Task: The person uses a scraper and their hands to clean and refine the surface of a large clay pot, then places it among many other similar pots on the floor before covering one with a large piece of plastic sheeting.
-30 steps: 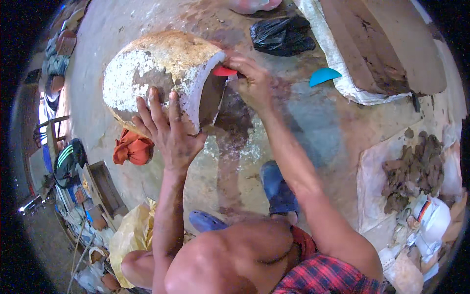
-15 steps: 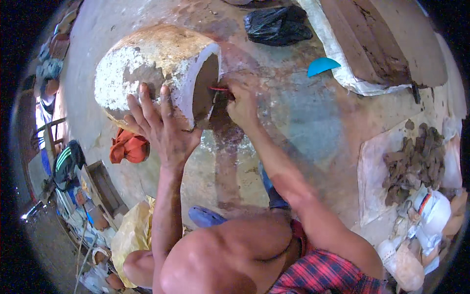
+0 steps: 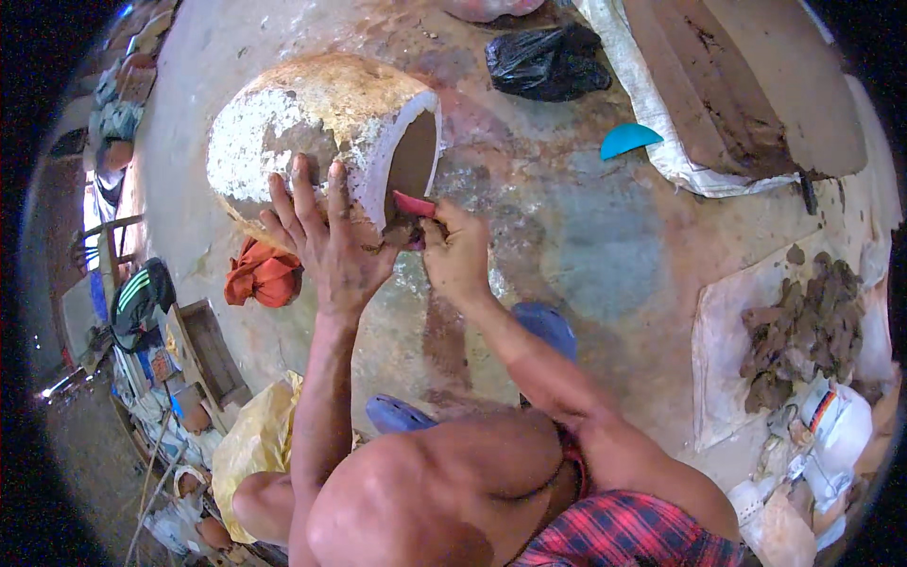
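Clay (image 3: pixel 414 156) lines the tipped vessel (image 3: pixel 283 128), red scraper (image 3: pixel 413 204) at its mouth.

Ahead of you and a little left, a vessel (image 3: pixel 283 132) lies on its side, mouth toward your right. Your left hand (image 3: pixel 335 255) rests on its near side; your right hand (image 3: pixel 458 255) holds a scraper (image 3: pixel 414 204) at the mouth. A cloth bundle (image 3: pixel 265 274) sits on the floor (image 3: pixel 605 246), left of your left wrist. Beyond the vessel's mouth, to the right, is a plastic bag (image 3: pixel 548 64). Farther right, a half-disc (image 3: pixel 630 142) lies beside a sheet (image 3: pixel 680 180) bearing a clay block (image 3: pixel 718 104). Nearer you, far right, clay scraps (image 3: pixel 803 326) lie on another sheet (image 3: pixel 713 378).
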A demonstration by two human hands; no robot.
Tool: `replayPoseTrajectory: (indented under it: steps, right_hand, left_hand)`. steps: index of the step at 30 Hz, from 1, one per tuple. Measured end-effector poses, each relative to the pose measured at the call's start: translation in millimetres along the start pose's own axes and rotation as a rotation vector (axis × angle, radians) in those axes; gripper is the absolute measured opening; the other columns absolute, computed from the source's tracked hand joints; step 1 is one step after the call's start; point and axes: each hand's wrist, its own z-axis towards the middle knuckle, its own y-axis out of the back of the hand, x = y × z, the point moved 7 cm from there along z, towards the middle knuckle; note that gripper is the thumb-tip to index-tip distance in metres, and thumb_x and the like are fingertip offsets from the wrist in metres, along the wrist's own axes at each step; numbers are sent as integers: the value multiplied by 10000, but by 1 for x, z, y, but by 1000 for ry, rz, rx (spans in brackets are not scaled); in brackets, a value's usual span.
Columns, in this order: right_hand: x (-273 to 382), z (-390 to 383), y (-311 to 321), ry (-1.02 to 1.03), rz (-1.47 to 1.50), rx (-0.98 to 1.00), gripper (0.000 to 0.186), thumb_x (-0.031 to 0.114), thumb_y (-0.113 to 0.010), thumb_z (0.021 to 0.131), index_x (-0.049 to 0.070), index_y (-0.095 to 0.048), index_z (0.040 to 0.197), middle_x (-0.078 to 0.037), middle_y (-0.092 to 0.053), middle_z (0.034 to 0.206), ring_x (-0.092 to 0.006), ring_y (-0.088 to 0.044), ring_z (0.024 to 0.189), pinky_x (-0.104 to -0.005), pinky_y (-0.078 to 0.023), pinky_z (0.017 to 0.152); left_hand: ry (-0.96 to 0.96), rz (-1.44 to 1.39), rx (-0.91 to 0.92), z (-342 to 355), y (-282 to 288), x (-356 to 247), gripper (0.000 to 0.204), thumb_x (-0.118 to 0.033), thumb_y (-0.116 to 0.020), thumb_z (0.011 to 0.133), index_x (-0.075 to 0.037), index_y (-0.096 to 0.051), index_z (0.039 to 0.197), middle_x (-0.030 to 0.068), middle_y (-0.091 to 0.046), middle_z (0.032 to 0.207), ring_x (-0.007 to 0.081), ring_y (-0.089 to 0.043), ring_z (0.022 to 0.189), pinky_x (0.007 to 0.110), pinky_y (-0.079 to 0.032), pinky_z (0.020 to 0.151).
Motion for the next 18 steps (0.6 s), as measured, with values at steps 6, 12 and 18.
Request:
replayPoseTrajectory:
  steps: [6,12,18]
  right_hand:
    - [76,1,21,255,354,25,173,39,-652,999,-11,-737,1141,-130,-775,951,-212,-715,835,-357,-551,783]
    - [97,57,106,346,47,-278,400,199,-659,1039,-12,-659,1379,-179,-782,1120,-276,-748,978,-387,-571,872]
    - [112,0,112,463,12,-98,606,153,-716,1018,-40,-508,1553,-142,-679,1417,-184,-623,1289,-348,-544,1024]
  left_hand:
    - [64,-426,18,21,33,-1,457,-135,-913,774,-178,-829,1221,136,-607,1549,401,-385,1563,587,-192,1297]
    - [380,-846,-165,59,58,11,424,-8,-865,808,-56,-795,1224,145,-717,1385,354,-630,1350,474,-454,1184]
    - [59,-747,-20,58,35,-69,542,8,-821,754,-34,-734,1287,155,-720,1345,356,-654,1302,453,-530,1074]
